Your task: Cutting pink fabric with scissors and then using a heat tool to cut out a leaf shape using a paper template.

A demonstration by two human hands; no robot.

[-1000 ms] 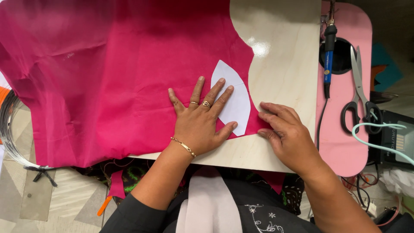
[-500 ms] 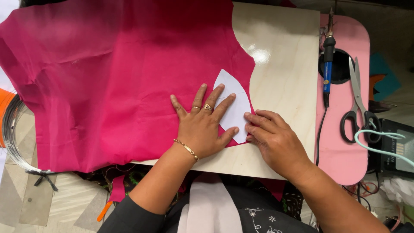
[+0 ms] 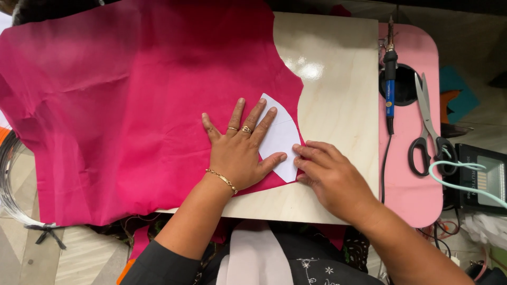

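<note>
A large sheet of magenta fabric [image 3: 121, 100] covers the left part of a pale wooden board [image 3: 338, 100]. A white curved paper pattern piece [image 3: 281, 138] lies on the fabric's right edge. My left hand [image 3: 240, 150] is pressed flat on the fabric with fingers spread, its fingertips and thumb on the paper piece. It wears rings and a gold bracelet. My right hand [image 3: 330, 177] rests on the board beside it, its fingertips touching the lower right edge of the paper and fabric.
A pink table top [image 3: 409, 179] lies to the right of the board. On it are a blue-handled soldering tool [image 3: 390, 89] and black-handled scissors [image 3: 428, 126]. A black device [image 3: 480, 177] with a pale green cord sits at far right. Wire coils [image 3: 10, 184] hang at left.
My right hand has slid left along the board until its fingertips touch the paper piece's edge. My left hand keeps pressing the fabric and paper.
</note>
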